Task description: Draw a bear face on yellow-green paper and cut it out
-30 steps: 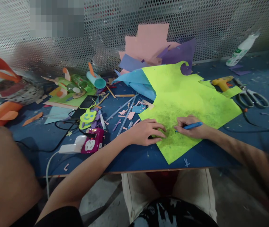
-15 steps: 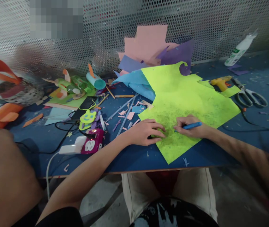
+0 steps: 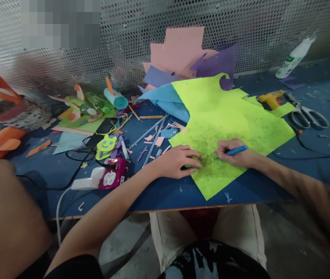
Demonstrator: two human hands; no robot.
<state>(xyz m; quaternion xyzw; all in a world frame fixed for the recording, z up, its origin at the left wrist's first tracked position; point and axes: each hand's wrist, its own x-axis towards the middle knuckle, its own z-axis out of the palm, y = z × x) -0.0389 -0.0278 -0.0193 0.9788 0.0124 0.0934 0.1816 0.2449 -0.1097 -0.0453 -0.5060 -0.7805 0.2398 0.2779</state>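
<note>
A large yellow-green sheet of paper (image 3: 211, 104) with dark smudges lies on the blue table, one corner near the front edge. My left hand (image 3: 179, 162) rests on its left side, fingers spread and slightly bent. A blue pen (image 3: 237, 150) is gripped in my right hand (image 3: 231, 152), its tip at the paper's surface. A short gap of paper separates the two hands. Left of my left hand are pink, blue and purple paper scraps (image 3: 159, 141) and translucent glue sticks (image 3: 155, 141).
Scissors (image 3: 308, 116), a yellow glue gun (image 3: 271, 99) and a white bottle (image 3: 295, 58) are at the right. A magenta power adapter (image 3: 115, 173) with cables sits left, near paper crafts (image 3: 107, 144). Pink paper (image 3: 184, 48) leans on the mesh wall. Another person's arm (image 3: 8, 209) is far left.
My right hand has shifted very slightly right with the pen, its tip still near the same spot on the paper. My left hand stays in place. The camera view has shifted slightly.
</note>
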